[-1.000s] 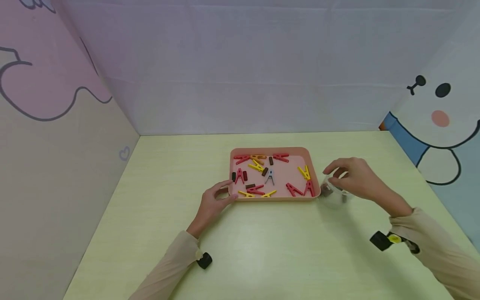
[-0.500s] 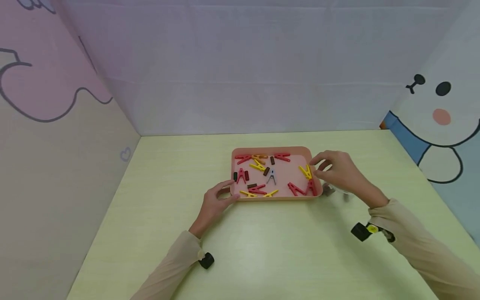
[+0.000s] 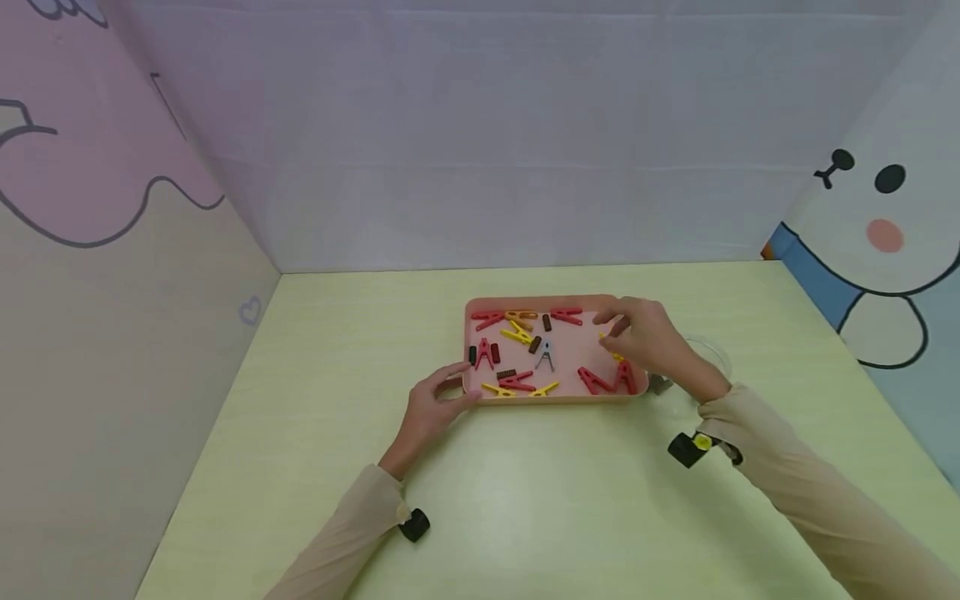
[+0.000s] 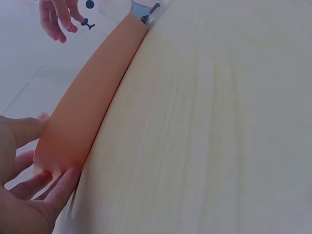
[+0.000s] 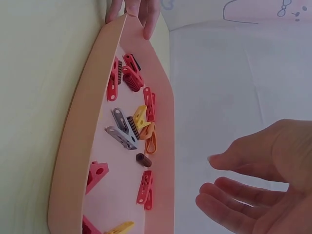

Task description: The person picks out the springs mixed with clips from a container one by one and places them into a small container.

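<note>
My left hand (image 3: 433,404) grips the near left corner of a shallow pink tray (image 3: 555,400), its fingers bent about the orange-pink wall (image 4: 97,92) in the left wrist view. In the tray lie several clothespins: red ones (image 3: 592,381), yellow ones (image 3: 516,332), an orange one (image 5: 151,139) and a grey-blue one (image 3: 545,356). Small dark ribbed cylinders (image 5: 144,160) are scattered among them. Over the tray's right end hovers my right hand (image 3: 643,335), partly covering a yellow clothespin. Its thumb and fingers (image 5: 229,214) are apart with nothing between them in the right wrist view.
Just right of the tray, partly behind my right wrist, stands a clear container (image 3: 718,350) with small dark pieces (image 3: 660,384) at its left side. The pale wooden table (image 3: 525,500) has a white cloth wall (image 3: 540,167) behind and printed panels at both sides.
My right hand has moved left, from above the clear container to over the right end of the tray. The left hand keeps its hold on the tray corner.
</note>
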Demonstrator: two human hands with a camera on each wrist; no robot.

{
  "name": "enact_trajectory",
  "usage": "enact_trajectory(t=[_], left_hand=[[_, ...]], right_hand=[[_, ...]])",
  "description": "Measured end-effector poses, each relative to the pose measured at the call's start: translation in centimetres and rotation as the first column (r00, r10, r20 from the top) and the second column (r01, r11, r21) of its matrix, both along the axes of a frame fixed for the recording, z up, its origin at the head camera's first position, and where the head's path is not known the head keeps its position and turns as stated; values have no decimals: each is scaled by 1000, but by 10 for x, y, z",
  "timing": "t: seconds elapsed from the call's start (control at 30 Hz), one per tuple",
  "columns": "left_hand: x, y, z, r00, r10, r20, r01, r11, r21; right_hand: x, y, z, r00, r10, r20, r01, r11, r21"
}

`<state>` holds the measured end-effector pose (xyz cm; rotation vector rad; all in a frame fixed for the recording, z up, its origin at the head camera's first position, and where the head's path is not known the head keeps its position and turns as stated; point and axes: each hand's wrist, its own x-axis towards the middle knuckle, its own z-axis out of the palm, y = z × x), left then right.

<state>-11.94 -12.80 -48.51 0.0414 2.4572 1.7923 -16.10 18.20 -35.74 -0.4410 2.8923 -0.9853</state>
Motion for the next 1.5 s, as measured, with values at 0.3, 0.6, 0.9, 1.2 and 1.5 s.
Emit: enact_trajectory(t=[0.3,0.6,0.9,1.2,1.5], left_hand=[[1,1,-1,1000,-14,-17,14,1000,23],[0,1,-1,1000,-3,-19,3,1000,-1],[1,2,0,1000,12,7,-12,1000,-13],[1,0,2,1000,-5,-8,5,1000,23],[1,2,0,1000,-8,-3,8,999,38]], right_hand=[[-17,-15,-16,1000,4,23,-4,1000,15],[-38,-28,-30,997,-9,72,6,999,40],[-53,-36,-39,998,-54,44,49,993,107],[-67,-46,-46,989,-108,101,77,959,274],[-82,-51,-56,979,-16,202,0,997,79]])
